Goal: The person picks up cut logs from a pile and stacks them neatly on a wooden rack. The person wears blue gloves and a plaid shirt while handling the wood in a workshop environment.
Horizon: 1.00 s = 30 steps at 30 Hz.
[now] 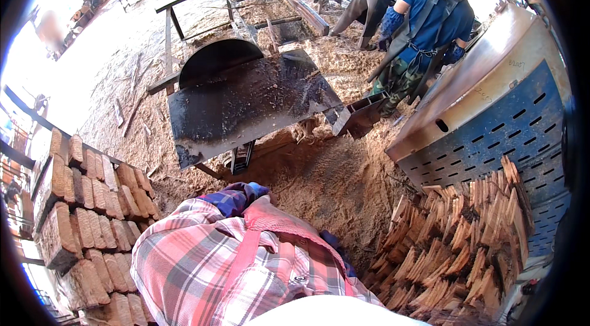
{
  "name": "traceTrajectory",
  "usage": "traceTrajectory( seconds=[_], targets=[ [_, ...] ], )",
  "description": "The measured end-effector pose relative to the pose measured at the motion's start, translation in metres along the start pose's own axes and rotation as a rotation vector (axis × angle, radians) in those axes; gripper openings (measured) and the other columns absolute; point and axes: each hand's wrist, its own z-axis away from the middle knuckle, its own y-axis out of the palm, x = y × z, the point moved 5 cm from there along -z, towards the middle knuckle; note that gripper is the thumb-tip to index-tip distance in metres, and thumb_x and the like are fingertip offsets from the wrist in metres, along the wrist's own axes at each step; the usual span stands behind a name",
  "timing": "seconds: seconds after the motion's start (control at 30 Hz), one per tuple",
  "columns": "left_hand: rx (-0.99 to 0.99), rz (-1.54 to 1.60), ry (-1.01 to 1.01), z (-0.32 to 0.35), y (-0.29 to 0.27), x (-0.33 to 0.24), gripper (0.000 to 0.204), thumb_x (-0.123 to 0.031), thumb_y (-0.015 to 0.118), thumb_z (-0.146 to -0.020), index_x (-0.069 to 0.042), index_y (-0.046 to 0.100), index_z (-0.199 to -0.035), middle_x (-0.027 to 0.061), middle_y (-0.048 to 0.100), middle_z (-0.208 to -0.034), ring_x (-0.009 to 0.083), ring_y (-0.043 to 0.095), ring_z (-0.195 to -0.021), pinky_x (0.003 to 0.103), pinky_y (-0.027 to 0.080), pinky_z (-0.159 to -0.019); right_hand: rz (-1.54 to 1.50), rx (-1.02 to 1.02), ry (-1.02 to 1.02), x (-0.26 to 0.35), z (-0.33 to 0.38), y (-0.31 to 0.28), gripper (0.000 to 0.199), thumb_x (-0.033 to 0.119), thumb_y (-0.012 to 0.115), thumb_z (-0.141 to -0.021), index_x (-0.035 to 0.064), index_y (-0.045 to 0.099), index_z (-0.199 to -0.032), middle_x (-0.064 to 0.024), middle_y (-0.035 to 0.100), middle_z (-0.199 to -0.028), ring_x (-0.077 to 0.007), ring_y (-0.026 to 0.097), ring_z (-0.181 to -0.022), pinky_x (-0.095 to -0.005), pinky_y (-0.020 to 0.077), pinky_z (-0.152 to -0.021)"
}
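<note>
Off the near-left corner of the table [224, 115], boards [98, 227] stood stacked — what remained, I couldn't judge. Nor could I tell whether the half-hidden hands [259, 190] grasped anything.

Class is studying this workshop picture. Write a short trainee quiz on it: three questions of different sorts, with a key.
1. What shape is the black plate standing up on the dark table?
a) triangular
b) half-round
c) square

2. True or false: the stack of wood pieces is on the wearer's left.

3. Which lies closer to the blue slotted panel: the thin wood strips or the dark table?

Key: 1. b; 2. true; 3. the thin wood strips.
</note>
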Motion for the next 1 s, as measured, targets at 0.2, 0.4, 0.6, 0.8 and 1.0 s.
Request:
traceTrajectory(
  seconds=[0.2, 0.4, 0.6, 0.8, 1.0],
  targets=[
    [0.099, -0.070, -0.061, 0.008, 0.006, 0.017, 0.033, -0.036, 0.056, -0.082, -0.016, 0.063, -0.107, 0.0128, 0.062, -0.106, 0.0301, 0.058, -0.103, 0.040, 0.046, -0.085, 0.010, -0.036, 0.029, -0.038, -0.026, 0.019, 0.032, 0.035, 0.046, -0.087, 0.0082, 0.058, -0.099, -0.0217, 0.061, -0.103, -0.0350, 0.058, -0.097, -0.0416, 0.0447, -0.081],
    [0.064, 0.020, -0.150, 0.011, 0.013, 0.018, 0.031, -0.030, 0.053, -0.085, -0.022, 0.060, -0.114, 0.0075, 0.061, -0.112, 0.0250, 0.056, -0.108, 0.037, 0.043, -0.091, 0.025, -0.027, 0.047, -0.062, -0.047, 0.035, 0.031, 0.034, 0.046, -0.086, 0.0080, 0.058, -0.099, -0.0219, 0.061, -0.102, -0.0354, 0.058, -0.097, -0.0418, 0.0446, -0.081],
    [0.068, 0.051, -0.045, 0.019, 0.012, 0.015, 0.031, -0.023, 0.058, -0.081, -0.020, 0.062, -0.112, 0.0054, 0.062, -0.110, 0.0223, 0.058, -0.105, 0.034, 0.044, -0.089, 0.053, -0.011, 0.076, -0.075, -0.054, 0.040, 0.031, 0.033, 0.046, -0.086, 0.0079, 0.058, -0.099, -0.0221, 0.061, -0.101, -0.0358, 0.059, -0.097, -0.0420, 0.0445, -0.081],
    [0.084, 0.018, -0.191, 0.014, 0.015, 0.034, 0.034, -0.037, 0.048, -0.086, -0.023, 0.059, -0.115, 0.0097, 0.059, -0.116, 0.0308, 0.056, -0.107, 0.040, 0.044, -0.092, 0.067, -0.006, 0.078, -0.080, -0.059, 0.040, 0.030, 0.033, 0.046, -0.086, 0.0077, 0.058, -0.099, -0.0223, 0.061, -0.100, -0.0361, 0.059, -0.096, -0.0422, 0.0445, -0.081],
    [0.096, -0.111, -0.063, 0.009, 0.014, 0.027, 0.034, -0.035, 0.050, -0.085, -0.023, 0.058, -0.115, 0.0107, 0.059, -0.113, 0.0306, 0.056, -0.107, 0.039, 0.044, -0.091, 0.038, -0.031, 0.080, -0.089, -0.058, 0.045, 0.030, 0.032, 0.047, -0.086, 0.0075, 0.058, -0.098, -0.0225, 0.061, -0.099, -0.0365, 0.059, -0.096, -0.0424, 0.0444, -0.081]
  ],
)
